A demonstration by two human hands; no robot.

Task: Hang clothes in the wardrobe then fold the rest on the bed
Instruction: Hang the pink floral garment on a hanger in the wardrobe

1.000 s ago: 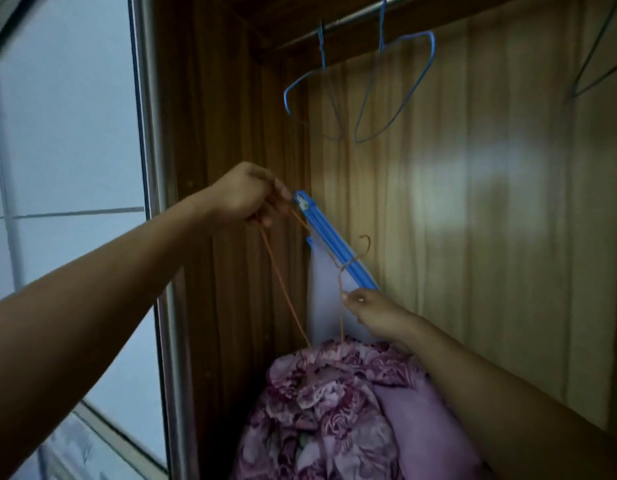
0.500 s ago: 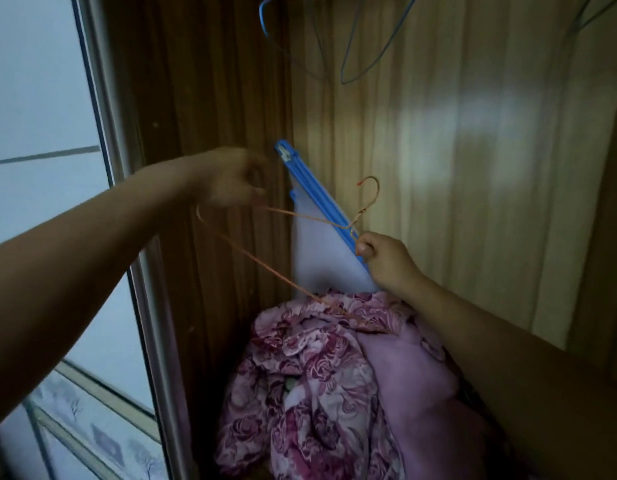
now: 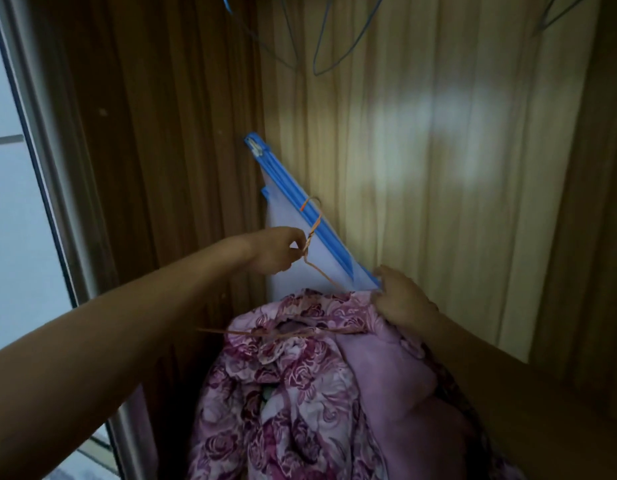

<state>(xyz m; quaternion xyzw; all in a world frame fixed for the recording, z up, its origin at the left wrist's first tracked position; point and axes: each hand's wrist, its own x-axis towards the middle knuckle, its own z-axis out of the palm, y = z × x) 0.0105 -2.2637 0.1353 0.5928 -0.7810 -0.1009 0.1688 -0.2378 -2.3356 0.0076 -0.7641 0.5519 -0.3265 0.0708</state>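
**Clearances.** The wardrobe (image 3: 438, 209) compartment is bounded on the left by a dark wood-grain side panel (image 3: 168, 140), with a grey door frame (image 3: 40, 174) just outside it, and on the right by a vertical panel edge (image 3: 608, 202). The pale back panel between these edges is unobstructed from the hands up to the blue wire hangers (image 3: 331, 71) at the top of the view. A flat white item with a blue zip edge (image 3: 283, 180) leans tilted into the rear left corner.

**Task item.** The pink floral garment (image 3: 283, 393) fills the lower left part of the compartment, below both hands. The lower bar of an orange wire hanger (image 3: 312, 232) lies across its top.

**Hands.** The left hand (image 3: 279, 251) pinches the hanger at its twisted neck, with the hook upright above the fingers and overlapping the blue zip edge. The right hand (image 3: 404, 299) is curled and grasps the upper right edge of the garment, just beside the lower end of the zip edge.
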